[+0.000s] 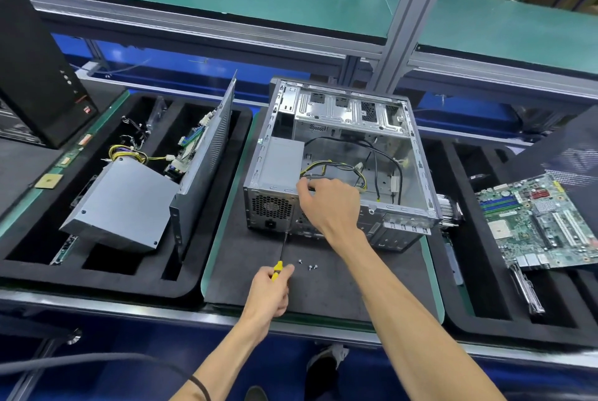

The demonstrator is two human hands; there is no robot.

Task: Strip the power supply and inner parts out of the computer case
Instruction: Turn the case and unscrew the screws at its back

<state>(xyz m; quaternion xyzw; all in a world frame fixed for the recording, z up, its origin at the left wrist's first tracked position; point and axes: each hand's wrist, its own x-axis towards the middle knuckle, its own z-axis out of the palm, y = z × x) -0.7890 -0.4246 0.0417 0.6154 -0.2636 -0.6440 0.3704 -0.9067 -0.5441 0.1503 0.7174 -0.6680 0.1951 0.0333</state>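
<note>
Left grip (270, 287) holds the yellow-handled screwdriver (281, 255) with fingers curled round it, the tip meeting the rear panel of the computer case (417, 174). Right grip (326, 203) curls over the case's rear top edge, beside the power supply (281, 164), which sits in the near-left corner of the open case. Three loose screws (309, 265) lie on the black mat (323, 290) between case and bench edge. One motherboard (537, 222) rests in the right tray (485, 319); one removed supply unit (126, 203) lies in the left tray (97, 277).
</note>
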